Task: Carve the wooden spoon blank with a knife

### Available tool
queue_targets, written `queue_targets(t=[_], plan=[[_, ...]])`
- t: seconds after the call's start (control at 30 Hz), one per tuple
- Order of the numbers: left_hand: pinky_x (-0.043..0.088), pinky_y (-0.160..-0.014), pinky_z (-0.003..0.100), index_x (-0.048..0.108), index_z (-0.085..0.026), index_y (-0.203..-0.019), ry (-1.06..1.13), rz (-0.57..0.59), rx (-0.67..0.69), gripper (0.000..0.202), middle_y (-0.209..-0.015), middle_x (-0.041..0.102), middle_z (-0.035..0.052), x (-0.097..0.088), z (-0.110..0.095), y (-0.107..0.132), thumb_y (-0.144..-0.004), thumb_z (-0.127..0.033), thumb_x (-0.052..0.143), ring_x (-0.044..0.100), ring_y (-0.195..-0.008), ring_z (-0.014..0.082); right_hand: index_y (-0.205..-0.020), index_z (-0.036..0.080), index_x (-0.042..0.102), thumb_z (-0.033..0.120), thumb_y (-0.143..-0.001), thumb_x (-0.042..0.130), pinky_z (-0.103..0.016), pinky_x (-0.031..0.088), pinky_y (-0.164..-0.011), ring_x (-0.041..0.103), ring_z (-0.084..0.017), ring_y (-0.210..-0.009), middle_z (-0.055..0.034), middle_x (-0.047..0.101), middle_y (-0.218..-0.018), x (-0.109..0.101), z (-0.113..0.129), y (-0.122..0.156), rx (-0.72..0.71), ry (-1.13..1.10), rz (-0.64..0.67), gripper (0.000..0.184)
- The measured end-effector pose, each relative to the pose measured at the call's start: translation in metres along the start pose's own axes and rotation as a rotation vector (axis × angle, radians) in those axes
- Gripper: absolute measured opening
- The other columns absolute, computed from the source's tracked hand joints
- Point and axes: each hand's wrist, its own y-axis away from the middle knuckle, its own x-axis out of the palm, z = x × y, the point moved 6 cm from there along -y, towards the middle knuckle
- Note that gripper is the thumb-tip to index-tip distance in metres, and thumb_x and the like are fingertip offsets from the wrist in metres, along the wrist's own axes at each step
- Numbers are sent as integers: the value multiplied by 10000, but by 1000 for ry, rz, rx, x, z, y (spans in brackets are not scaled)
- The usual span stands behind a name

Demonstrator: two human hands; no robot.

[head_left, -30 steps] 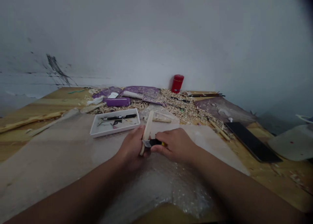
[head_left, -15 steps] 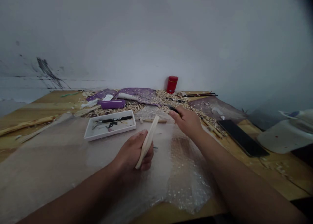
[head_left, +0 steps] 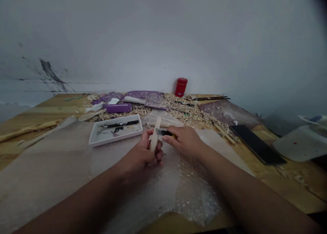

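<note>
My left hand [head_left: 146,152] is closed around a pale, slender piece of wood [head_left: 155,138], which tilts up and away from me. In my right hand [head_left: 185,140] is a knife [head_left: 166,133] with a dark handle and a bit of yellow. Its blade meets the right side of the wood, just above my left fingers. Both hands are over bubble wrap [head_left: 199,193] spread across the table. Behind the wood lies a thin wooden stick, partly hidden by my hands.
Left of my hands sits a white tray [head_left: 114,140] holding a black pen-like tool [head_left: 121,124]. Wood shavings [head_left: 187,116] cover the back, near a purple pouch [head_left: 119,107] and a red canister [head_left: 181,87]. On the right are a dark phone [head_left: 258,144] and a white container [head_left: 298,144].
My right hand has come back and left, bringing the knife against the wood. My left hand has shifted its hold, and the wood now stands more upright.
</note>
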Motion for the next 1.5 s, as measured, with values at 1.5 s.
queue_targets(t=[1.5], plan=[[441,-354,241,402,-199,-858,-207,8,-11,145,-404,406,-107,-1,4,-3,-816,-333,367,231,-232,23,-760,196,524,575,-832,195,-228,185,-488,503,-142,-586,-14,574,-641,-18,-26,-1,183,171,-220,507]])
